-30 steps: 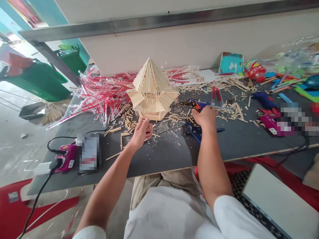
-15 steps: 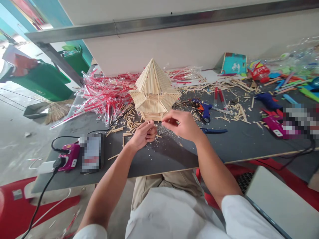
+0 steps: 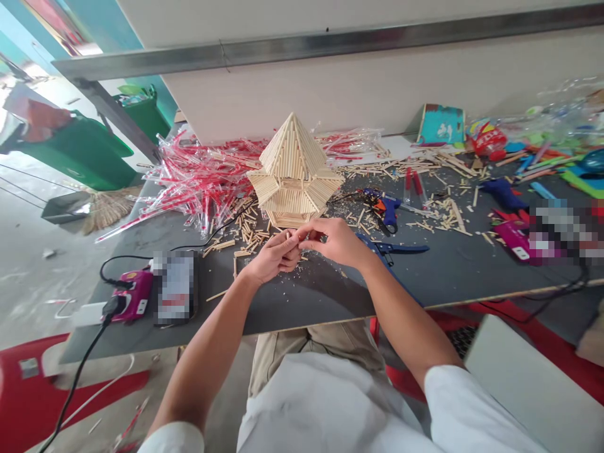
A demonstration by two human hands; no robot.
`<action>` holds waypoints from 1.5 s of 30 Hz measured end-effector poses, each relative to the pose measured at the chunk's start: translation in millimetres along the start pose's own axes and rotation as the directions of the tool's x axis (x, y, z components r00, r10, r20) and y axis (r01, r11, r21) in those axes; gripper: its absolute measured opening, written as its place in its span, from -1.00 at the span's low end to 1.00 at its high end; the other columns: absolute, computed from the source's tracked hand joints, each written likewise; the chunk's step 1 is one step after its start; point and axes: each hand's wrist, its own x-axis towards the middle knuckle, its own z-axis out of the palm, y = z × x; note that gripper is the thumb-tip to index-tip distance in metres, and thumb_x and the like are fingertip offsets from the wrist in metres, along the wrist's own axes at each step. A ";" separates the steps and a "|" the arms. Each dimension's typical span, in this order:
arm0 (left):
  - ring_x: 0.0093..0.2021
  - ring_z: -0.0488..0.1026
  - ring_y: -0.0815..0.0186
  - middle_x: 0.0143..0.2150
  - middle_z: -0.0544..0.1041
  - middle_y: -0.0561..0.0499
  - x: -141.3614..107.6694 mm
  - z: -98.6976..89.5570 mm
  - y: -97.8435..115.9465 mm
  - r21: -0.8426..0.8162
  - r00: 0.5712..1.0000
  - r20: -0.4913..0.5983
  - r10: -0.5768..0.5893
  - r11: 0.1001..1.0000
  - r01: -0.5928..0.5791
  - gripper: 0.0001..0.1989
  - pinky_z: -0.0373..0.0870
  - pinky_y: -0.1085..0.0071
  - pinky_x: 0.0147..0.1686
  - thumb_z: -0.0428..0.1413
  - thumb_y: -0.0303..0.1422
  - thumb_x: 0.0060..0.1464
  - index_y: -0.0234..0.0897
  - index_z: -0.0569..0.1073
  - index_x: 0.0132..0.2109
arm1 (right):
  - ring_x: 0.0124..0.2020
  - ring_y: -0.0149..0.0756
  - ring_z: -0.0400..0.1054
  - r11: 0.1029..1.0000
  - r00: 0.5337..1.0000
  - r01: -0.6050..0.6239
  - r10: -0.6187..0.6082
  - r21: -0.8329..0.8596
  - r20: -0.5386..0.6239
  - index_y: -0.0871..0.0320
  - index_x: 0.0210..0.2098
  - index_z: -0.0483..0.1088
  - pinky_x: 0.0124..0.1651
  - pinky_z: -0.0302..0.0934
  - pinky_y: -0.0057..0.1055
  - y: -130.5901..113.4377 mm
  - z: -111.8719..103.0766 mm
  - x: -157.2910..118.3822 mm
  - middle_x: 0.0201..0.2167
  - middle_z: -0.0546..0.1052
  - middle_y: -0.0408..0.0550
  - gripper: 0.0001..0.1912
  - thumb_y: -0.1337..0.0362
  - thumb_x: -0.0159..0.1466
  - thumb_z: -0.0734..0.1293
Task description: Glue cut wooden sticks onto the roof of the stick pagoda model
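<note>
In front of me stands a small lantern-shaped model built of thin wooden sticks (image 3: 293, 151), with a pointed roof and flared sides. Just before its base, my left hand (image 3: 276, 258) is closed, fingers curled in. A tiny pale tip shows by its thumb; whether it is a stick end is unclear. My right hand (image 3: 334, 241) is pinched, its fingertips meeting the left thumb and forefinger. Anything between those fingertips is too small to make out. Blue-handled pliers (image 3: 396, 249) lie right of my right hand, partly hidden by the wrist.
Loose short sticks (image 3: 250, 229) lie left of the model. Red-and-clear plastic wrappers (image 3: 202, 173) are heaped behind them. A blue glue gun (image 3: 389, 211) rests to the right, another (image 3: 504, 194) farther right. A phone (image 3: 175, 289) and a purple power adapter (image 3: 133, 296) occupy the left front.
My right hand has moved left, so its fingertips now meet those of my left hand. More of the pliers shows beside it. The stick model stays in place.
</note>
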 end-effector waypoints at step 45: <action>-0.60 -0.05 0.52 -0.50 0.05 0.27 5.9 0.6 -12.0 0.085 0.983 -0.180 -0.032 0.995 0.048 -0.61 -0.08 0.58 -0.63 0.20 -0.06 0.27 -0.15 0.25 0.03 | -0.32 -0.41 0.36 0.871 0.976 0.128 -0.195 -0.474 -0.095 0.12 -0.09 0.51 -0.12 0.37 -0.33 -6.7 -84.2 78.0 -0.11 0.50 -0.06 -0.84 0.25 0.35 0.42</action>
